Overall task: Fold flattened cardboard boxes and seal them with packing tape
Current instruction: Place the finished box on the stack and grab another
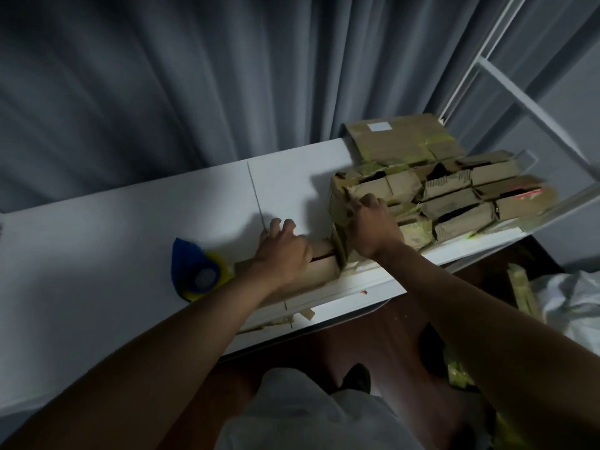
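Note:
A brown cardboard box [319, 269] lies near the front edge of the white table [130, 241]. My left hand [281, 251] rests on top of it with fingers curled over its far side. My right hand [373, 227] grips the edge of a box at the left end of the pile of folded boxes [454, 196], right beside the first box. A blue and yellow tape dispenser [198, 271] lies on the table just left of my left forearm.
The pile of boxes, some with yellow tape, fills the table's right end, with a flat box [399, 136] behind it. Grey curtains [162, 76] hang behind the table. A white metal frame [519, 92] stands at right. Cardboard and tape scraps [461, 368] lie on the floor.

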